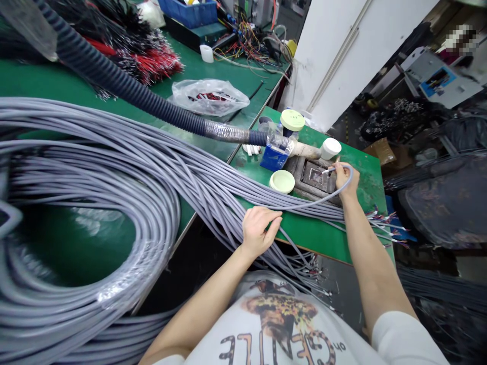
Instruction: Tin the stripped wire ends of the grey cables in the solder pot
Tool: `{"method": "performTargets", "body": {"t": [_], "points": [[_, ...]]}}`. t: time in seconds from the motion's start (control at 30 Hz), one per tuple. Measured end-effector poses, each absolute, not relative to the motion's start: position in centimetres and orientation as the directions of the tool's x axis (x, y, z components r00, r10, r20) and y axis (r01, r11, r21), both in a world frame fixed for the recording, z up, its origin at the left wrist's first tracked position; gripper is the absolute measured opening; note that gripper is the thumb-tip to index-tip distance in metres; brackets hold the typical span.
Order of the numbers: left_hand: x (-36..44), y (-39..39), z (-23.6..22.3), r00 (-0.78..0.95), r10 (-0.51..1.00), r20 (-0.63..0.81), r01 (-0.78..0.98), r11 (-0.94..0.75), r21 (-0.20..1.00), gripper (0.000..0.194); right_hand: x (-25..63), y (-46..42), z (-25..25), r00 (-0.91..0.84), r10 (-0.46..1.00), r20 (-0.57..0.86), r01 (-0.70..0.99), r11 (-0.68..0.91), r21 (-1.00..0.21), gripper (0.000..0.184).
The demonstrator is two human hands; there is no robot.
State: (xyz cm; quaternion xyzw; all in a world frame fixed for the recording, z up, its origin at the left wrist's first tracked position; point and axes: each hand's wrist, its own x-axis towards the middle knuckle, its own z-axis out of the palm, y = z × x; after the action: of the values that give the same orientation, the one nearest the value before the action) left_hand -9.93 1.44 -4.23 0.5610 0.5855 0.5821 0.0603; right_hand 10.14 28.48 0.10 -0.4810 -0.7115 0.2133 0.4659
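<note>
My right hand [347,180] is closed on a grey cable [340,191] near its stripped end. The cable's thin wire ends point over a square, grimy pot [300,188] with a dark, shiny surface inside. Behind the fingers the cable loops back left onto a thick bundle of grey cables [213,185]. My left hand [261,229] lies against that bundle, its fingers curled and thumb close to the forefinger. What it pinches, if anything, is hidden. A ribbed hose [152,104] ends in a nozzle [306,150] just behind the pot.
Around the pot stand a pale green round dish [282,181], a blue box [274,157], a yellow-lidded jar [292,120] and a white cup [331,148]. A large cable coil [152,253] covers the left. Stripped cable ends [391,230] overhang the green table's right edge.
</note>
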Motion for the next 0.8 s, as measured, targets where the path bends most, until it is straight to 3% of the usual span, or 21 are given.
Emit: {"method": "performTargets", "body": {"t": [0.17,0.33,0.43,0.53,0.67,0.8], "points": [[-10.1,1.5,-4.2,-0.372,0.723,0.582,0.579,-0.310,0.754,0.012,10.0,23.5,3.9,-0.162,0.832,0.531,0.462,0.540,-0.704,0.025],[-9.2,1.2,-2.8,-0.440,0.714,0.545,0.378,-0.403,0.834,0.013,10.0,13.7,8.2,-0.406,0.615,0.676,0.401,0.784,-0.473,0.023],[-7.5,0.6,-0.6,-0.359,0.845,0.396,0.046,-0.408,0.912,0.023,10.3,9.2,8.5,-0.585,0.405,0.703,0.341,0.909,-0.240,0.043],[-6.0,0.0,1.4,-0.213,0.965,0.152,-0.252,-0.204,0.946,0.039,10.5,6.5,7.9,-0.732,0.268,0.627,0.312,0.949,-0.041,0.048],[-5.7,-0.2,2.3,-0.116,0.984,-0.135,-0.492,0.062,0.868,0.048,10.6,4.4,7.4,-0.841,0.172,0.512,0.234,0.970,0.059,0.036],[-6.2,-0.7,1.9,-0.080,0.974,-0.214,-0.542,0.137,0.829,0.035,10.6,3.4,7.8,-0.888,0.110,0.447,0.167,0.982,0.089,0.030]]}}
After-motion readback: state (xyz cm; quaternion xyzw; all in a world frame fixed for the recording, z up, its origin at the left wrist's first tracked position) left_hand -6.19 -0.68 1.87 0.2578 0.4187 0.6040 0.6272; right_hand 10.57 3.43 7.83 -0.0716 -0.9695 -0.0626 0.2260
